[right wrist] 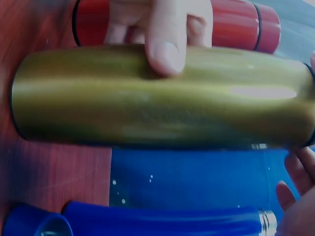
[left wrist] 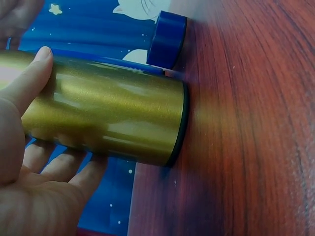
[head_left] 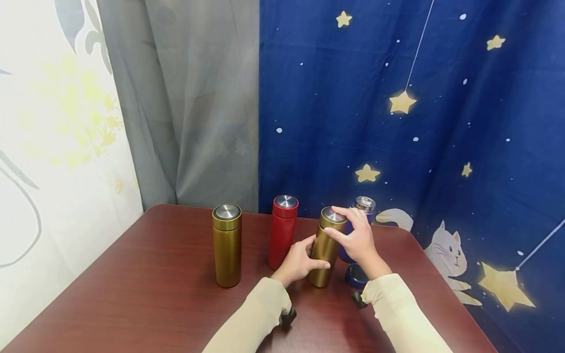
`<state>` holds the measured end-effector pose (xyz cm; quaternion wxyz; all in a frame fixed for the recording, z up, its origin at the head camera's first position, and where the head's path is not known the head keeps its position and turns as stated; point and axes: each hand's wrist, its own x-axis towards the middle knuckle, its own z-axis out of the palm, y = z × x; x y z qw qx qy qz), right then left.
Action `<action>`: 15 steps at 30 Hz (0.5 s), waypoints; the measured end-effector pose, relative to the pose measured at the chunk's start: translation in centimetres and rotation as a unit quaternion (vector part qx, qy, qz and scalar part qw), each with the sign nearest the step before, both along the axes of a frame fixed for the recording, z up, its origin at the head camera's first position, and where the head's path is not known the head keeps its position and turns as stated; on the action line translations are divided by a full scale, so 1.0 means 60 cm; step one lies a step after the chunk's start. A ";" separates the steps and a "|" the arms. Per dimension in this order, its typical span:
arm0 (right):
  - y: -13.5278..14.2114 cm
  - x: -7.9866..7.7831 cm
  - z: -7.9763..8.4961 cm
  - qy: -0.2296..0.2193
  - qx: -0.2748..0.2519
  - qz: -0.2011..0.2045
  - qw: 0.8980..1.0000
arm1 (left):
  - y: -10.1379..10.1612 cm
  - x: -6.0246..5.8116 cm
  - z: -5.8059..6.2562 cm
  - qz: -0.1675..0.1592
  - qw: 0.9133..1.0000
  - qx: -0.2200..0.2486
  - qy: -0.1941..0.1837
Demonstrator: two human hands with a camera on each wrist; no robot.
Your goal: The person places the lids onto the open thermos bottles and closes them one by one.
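A gold thermos bottle with a silver-topped lid stands in front of me, leaning slightly, its base low at the table. My left hand grips its body, with the thumb across the near side and fingers behind. From the right, my right hand holds the lid, fingers over the top and thumb at its lower edge. In the left wrist view the gold body fills the middle. The right wrist view shows the left thumb pressed on it and right fingers at the lid end.
Behind the gold bottle stands an uncapped blue bottle, its blue lid upside down on the table. A red bottle stands left of my left hand. Farther left is a second gold bottle. Curtains hang behind the table.
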<state>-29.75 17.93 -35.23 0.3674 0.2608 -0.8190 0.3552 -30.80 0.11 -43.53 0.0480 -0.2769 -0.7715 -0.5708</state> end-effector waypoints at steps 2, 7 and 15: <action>-0.006 0.002 -0.001 0.002 -0.009 -0.011 1.000 | 0.000 -0.001 -0.001 -0.002 1.000 0.004 0.001; -0.018 0.006 0.000 -0.051 -0.033 -0.010 0.998 | -0.002 -0.004 -0.005 -0.003 1.000 0.006 0.001; -0.005 0.000 0.011 -0.163 -0.092 0.183 0.965 | -0.003 -0.008 -0.005 -0.013 1.000 -0.002 -0.009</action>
